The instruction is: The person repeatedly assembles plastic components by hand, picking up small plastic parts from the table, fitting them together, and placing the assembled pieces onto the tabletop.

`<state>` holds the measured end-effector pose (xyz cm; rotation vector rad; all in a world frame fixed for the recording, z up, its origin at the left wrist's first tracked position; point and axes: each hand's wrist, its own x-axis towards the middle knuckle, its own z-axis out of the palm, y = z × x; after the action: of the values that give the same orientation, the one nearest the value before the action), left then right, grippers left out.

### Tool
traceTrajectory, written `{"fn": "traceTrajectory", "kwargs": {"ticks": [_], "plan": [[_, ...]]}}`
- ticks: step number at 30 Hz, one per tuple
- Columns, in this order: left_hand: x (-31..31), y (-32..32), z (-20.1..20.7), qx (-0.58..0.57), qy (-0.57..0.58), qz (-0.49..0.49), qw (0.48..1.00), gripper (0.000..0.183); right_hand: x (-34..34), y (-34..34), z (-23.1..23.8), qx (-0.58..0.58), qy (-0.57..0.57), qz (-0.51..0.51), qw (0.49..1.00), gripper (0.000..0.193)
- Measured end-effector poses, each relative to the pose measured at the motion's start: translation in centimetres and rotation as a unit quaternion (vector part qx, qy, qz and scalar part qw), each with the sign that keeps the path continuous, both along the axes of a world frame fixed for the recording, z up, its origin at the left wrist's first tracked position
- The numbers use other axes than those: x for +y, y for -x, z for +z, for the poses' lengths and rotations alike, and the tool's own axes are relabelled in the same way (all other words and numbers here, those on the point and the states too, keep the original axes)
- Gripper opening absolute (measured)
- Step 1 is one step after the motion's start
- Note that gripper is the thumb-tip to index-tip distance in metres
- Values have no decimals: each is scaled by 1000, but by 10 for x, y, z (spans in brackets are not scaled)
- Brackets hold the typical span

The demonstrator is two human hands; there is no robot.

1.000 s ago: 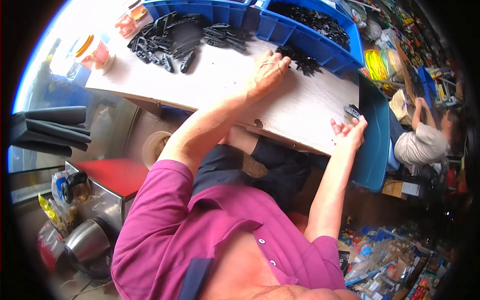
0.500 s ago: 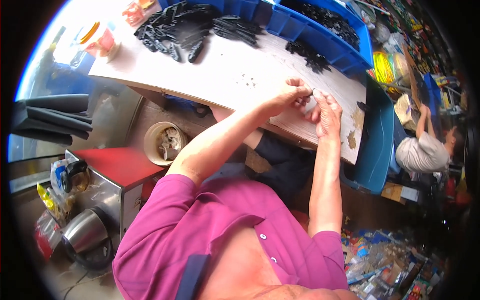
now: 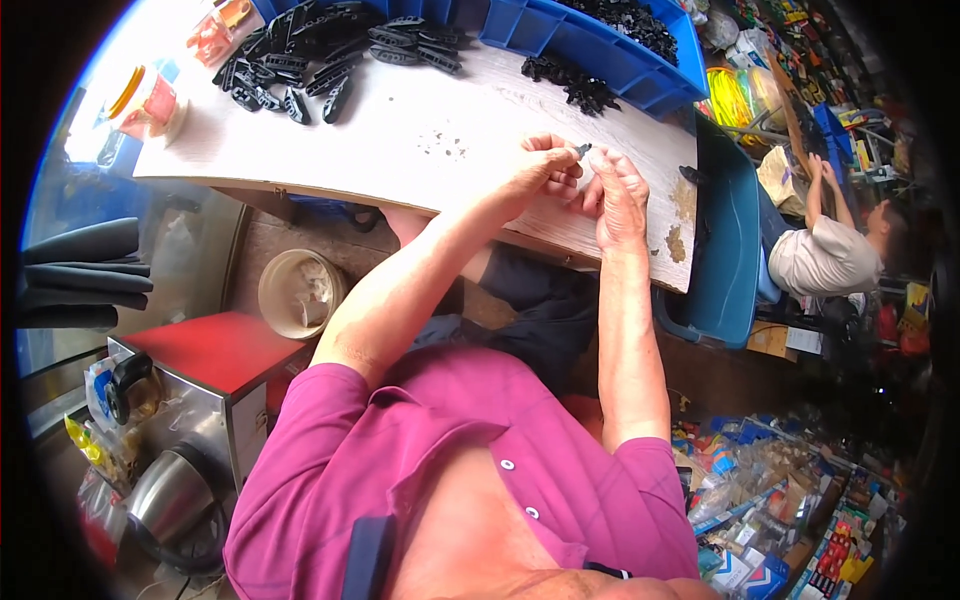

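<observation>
The two hands were close together over the desk [image 3: 390, 160], near its front edge. The left hand [image 3: 552, 165] pinched a small dark bit [image 3: 583, 151] in its fingertips, so the bit was between the hands. The right hand [image 3: 618, 198] had bent fingers just beside it, but I could not tell if they gripped anything. Fingertips seemed a good way to hold it, since it was so tiny. The small black parts [image 3: 575, 85] lay just in front of the blue bin [image 3: 640, 82], maybe so they were easy to reach. The long black parts [image 3: 300, 45] lay at the far left, maybe to keep the kinds apart. One black piece [image 3: 692, 175] lay alone by the teal bin [image 3: 732, 240]
</observation>
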<state>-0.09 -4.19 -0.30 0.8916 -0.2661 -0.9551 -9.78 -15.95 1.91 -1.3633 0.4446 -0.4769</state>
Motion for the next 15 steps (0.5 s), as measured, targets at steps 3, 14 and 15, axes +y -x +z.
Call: {"fn": "traceTrajectory", "kwargs": {"ticks": [3, 14, 15], "plan": [[3, 0, 1, -15, -6, -11, 1000, 12, -2, -2, -3, 38, 26, -4, 999, 26], [167, -107, -2, -577, -511, 472, 427, 20, 9, -1, -4, -18, -52, 32, 998, 15], [168, -109, -3, -577, -513, 473, 425, 20, 9, -1, -4, -20, -53, 35, 998, 15]]}}
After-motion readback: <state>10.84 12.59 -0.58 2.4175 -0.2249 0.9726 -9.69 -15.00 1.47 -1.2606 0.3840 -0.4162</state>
